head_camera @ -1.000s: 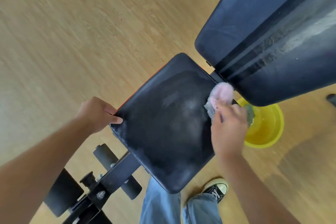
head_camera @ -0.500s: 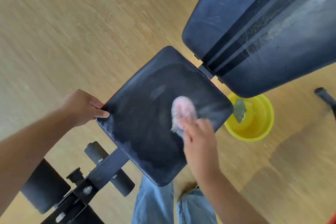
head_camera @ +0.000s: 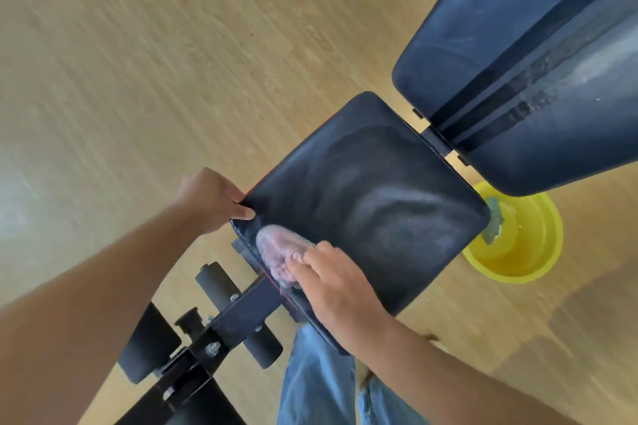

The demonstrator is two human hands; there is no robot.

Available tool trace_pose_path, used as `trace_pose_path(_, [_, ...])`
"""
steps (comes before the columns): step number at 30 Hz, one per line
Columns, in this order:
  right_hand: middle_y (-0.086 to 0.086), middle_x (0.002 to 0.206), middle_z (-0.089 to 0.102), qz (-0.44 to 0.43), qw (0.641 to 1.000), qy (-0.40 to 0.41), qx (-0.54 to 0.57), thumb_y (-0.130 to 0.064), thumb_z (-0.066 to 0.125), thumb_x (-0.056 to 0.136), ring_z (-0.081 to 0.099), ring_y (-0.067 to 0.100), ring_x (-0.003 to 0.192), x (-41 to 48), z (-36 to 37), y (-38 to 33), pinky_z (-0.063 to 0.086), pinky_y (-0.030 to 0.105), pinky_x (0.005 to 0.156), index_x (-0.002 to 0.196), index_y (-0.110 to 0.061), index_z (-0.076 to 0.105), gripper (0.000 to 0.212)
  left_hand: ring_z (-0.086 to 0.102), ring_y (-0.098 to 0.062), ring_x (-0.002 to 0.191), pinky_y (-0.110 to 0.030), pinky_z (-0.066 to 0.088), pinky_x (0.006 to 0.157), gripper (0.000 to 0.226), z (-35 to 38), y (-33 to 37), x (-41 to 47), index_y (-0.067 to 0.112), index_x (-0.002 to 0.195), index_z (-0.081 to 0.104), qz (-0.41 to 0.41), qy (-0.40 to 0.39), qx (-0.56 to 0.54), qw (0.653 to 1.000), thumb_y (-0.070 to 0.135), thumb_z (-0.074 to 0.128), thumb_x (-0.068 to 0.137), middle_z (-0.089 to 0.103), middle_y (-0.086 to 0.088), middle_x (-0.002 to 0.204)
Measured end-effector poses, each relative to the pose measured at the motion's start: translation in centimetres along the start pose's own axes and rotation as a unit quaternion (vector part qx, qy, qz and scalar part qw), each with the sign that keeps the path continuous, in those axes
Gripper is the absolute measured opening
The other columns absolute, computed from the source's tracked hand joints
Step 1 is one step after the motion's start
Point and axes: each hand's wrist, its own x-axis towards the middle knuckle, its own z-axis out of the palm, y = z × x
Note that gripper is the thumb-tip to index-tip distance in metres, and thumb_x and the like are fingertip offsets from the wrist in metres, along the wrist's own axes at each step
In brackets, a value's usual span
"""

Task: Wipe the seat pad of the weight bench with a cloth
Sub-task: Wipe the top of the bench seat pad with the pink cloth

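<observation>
A dark navy, nearly black surface is shown by the seat pad [head_camera: 373, 203], streaked with pale grey smears. The cloth [head_camera: 279, 248] is coloured pale pink with a fine ribbed texture. The back pad [head_camera: 524, 55] is dark blue, crossed by black stripes and whitish dusty marks. A bright yellow is seen on the bucket [head_camera: 524, 252]. The floor [head_camera: 155, 55] is patterned in light tan wood grain. The trousers [head_camera: 317, 383] are faded blue denim.

A black seat pad [head_camera: 362, 203] of smooth, faintly glossy vinyl carries pale hazy smears. At its seven o'clock corner lies a pink, nubby, soft-looking cloth [head_camera: 281, 252]. Matt black metal frame [head_camera: 241, 317] with shiny bolts. Glossy yellow plastic bowl [head_camera: 518, 245] at three o'clock. Wood-grain floor [head_camera: 172, 62], satin finish.
</observation>
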Motion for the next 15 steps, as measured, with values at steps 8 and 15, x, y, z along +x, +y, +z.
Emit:
trace_pose_path(8, [-0.002,0.073,0.062,-0.097,0.990,-0.084,-0.052,-0.001,0.062,0.072,0.058,0.021,0.073,9.1,-1.4,-0.4,0.049,0.031,0.061,0.078,-0.017,0.071,0.019,0.054,-0.022,0.074,-0.027,0.053,0.067,0.013,-0.9,-0.2,0.2,0.010,0.089,0.082,0.012,-0.047,0.030,0.998,0.012,0.074,0.080,0.073,-0.014,0.083])
trace_pose_path(15, [0.005,0.070,0.052,-0.126,0.984,-0.062,-0.110,-0.006,0.019,0.103,0.041,0.011,0.066,3.0,-0.2,0.9,0.045,0.022,0.048,0.067,-0.017,0.062,0.058,0.062,-0.022,0.081,-0.031,0.052,0.074,0.034,-1.0,-1.5,0.2,0.010,0.090,0.080,-0.026,-0.087,-0.092,0.992,-0.006,0.052,0.084,0.072,-0.009,0.084])
